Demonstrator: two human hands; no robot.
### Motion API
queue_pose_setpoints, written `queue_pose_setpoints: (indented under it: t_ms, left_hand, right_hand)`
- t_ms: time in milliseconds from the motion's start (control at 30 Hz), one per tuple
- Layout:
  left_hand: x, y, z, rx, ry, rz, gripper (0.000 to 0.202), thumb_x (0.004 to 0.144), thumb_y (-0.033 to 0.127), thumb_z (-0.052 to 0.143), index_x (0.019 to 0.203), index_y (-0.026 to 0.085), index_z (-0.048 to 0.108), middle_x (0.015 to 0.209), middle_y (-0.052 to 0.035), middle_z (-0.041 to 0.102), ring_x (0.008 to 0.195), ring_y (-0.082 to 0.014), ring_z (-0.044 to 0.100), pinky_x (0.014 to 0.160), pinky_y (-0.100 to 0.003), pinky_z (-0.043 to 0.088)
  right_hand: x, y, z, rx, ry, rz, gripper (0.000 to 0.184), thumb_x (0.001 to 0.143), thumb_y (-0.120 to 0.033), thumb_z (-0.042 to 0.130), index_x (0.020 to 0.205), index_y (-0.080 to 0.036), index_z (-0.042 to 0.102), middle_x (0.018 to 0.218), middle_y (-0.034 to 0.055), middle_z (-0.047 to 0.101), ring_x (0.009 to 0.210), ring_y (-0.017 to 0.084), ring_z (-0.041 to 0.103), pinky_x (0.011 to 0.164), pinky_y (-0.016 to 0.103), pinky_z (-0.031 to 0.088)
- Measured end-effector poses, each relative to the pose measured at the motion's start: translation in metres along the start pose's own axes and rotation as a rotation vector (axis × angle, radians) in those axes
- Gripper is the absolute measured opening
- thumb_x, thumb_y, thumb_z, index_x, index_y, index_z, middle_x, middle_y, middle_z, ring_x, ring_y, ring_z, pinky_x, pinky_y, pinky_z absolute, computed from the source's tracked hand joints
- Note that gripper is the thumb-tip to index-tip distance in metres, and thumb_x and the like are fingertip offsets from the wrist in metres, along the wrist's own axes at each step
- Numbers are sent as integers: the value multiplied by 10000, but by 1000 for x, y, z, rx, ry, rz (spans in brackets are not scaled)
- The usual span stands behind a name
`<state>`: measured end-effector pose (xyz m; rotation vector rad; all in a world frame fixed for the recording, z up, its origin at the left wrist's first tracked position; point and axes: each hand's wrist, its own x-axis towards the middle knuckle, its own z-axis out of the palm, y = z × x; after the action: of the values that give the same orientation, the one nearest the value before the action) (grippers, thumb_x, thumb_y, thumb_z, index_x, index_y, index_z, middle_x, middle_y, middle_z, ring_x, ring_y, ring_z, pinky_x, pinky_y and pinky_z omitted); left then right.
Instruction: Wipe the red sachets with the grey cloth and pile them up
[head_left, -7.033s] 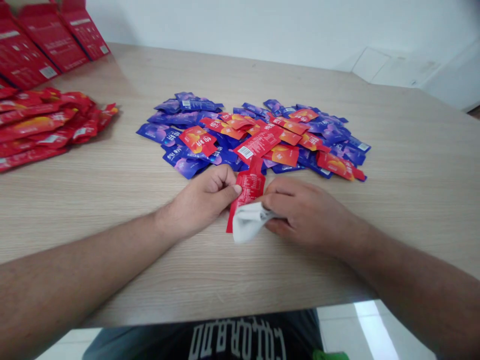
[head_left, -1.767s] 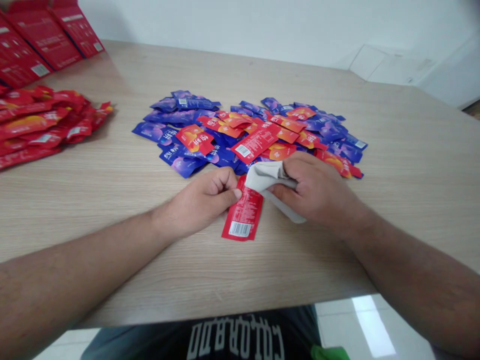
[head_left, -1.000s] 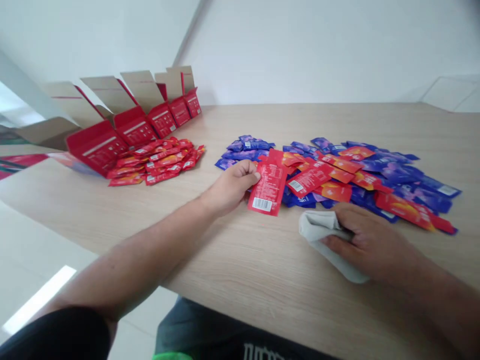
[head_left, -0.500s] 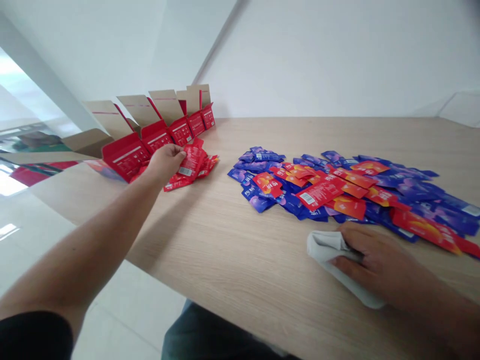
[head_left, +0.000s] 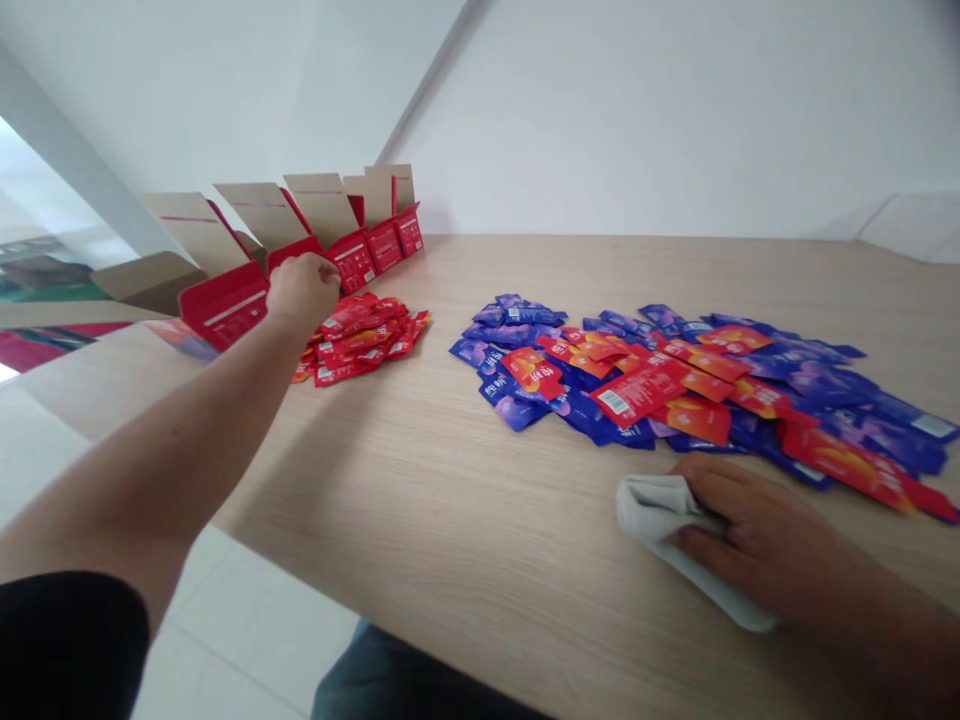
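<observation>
My left hand (head_left: 304, 287) hovers at the left, fingers curled together, with no packet showing in it. Below and beside it lies a heap of red packets (head_left: 367, 335) with some orange on them. Just behind the hand stand red cardboard boxes (head_left: 225, 308) with their flaps up. At the lower right, my right hand (head_left: 757, 530) grips a folded white cloth (head_left: 652, 505) against the table, thumb on the near side. Beyond that hand spreads a wide pile of blue packets (head_left: 517, 405), with several red and orange packets (head_left: 637, 390) on top.
The boxes run in a row toward the wall (head_left: 637, 120), their brown flaps (head_left: 319, 205) standing up. Wood-grain table (head_left: 420, 500) surface lies between the two heaps. Its near edge slants across the bottom, with pale floor tiles (head_left: 247, 610) and my leg below.
My left hand has let go of a red packet on the red heap and moved left toward the boxes. My right hand stays on the cloth. The view has shifted slightly.
</observation>
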<state>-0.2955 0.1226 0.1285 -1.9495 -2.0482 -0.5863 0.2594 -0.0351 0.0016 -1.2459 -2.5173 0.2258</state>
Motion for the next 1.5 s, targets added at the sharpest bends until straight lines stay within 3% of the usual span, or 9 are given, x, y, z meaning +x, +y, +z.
queue_pose_setpoints:
  t_ms: [233, 433, 567, 700, 900, 1067, 1333, 1400, 1500]
  left_hand:
    - [-39, 94, 37, -220, -112, 68, 254, 959, 361, 622, 1092, 169, 723, 890, -29, 739, 782, -175, 622, 701, -275, 466]
    - [-79, 184, 68, -242, -249, 670, 278, 959, 218, 523, 1137, 173, 732, 1173, -131, 750, 1160, -278, 668, 1035, -394, 509]
    - [-96, 220, 79, -203, -200, 684, 427, 998, 462, 574, 1266, 146, 676, 1310, -178, 691, 1244, -326, 636, 1088, -446, 492]
    - [-95, 231, 93, -86, -237, 563, 662, 937, 611, 630, 1391, 130, 592, 1414, -212, 636, 1295, -351, 630, 1078, -435, 499]
    - [-92, 230, 96, 19, -270, 551, 453, 1004, 524, 517, 1183, 134, 662, 1118, -180, 763, 994, -316, 742, 814, -379, 542]
    - [-91, 224, 87, 99, -241, 600, 386, 1052, 380, 413, 1081, 129, 706, 1050, -190, 766, 975, -313, 743, 800, -378, 519]
    - [-83, 212, 30, 117, 70, 416, 430, 1082, 388, 345, 1092, 141, 697, 1043, -186, 753, 979, -333, 717, 754, -371, 458]
    - [-93, 220, 12, -17, 31, 422, 383, 1060, 407, 398, 1041, 162, 691, 970, -141, 744, 887, -296, 693, 727, -354, 435]
    - [-113, 236, 2, -307, -216, 497, 318, 1038, 396, 445, 889, 194, 641, 790, -49, 679, 716, -205, 613, 678, -311, 393]
  right_hand:
    - [11, -17, -12, 33, -17, -23, 66, 899, -270, 678, 876, -222, 637, 950, 76, 710, 855, 236, 689, 764, 347, 549]
    - [14, -19, -12, -19, 4, -62, 93, 901, -279, 693, 884, -216, 627, 888, 49, 672, 820, 222, 637, 761, 334, 491]
    - [16, -21, -13, -6, 5, -68, 111, 909, -276, 695, 869, -211, 614, 896, 49, 666, 839, 221, 625, 764, 327, 469]
    - [17, -22, -14, 22, -2, -95, 126, 911, -271, 691, 863, -202, 596, 908, 51, 650, 842, 216, 611, 759, 321, 455]
    - [17, -26, -16, 61, 0, -110, 126, 894, -259, 706, 865, -194, 601, 901, 50, 639, 825, 209, 588, 741, 313, 436]
    - [17, -27, -16, 90, -13, -110, 120, 891, -255, 708, 864, -197, 606, 916, 49, 647, 829, 204, 586, 744, 312, 432]
    - [17, -27, -19, 116, -10, -68, 152, 893, -270, 716, 851, -194, 590, 893, 36, 625, 815, 197, 570, 740, 319, 422]
    - [16, -27, -23, 203, -10, -38, 180, 901, -314, 728, 855, -191, 605, 899, 33, 620, 820, 197, 573, 740, 324, 429]
    - [14, -27, -26, 463, -17, -47, 224, 939, -410, 718, 943, -190, 680, 1028, 56, 632, 926, 215, 614, 782, 330, 479]
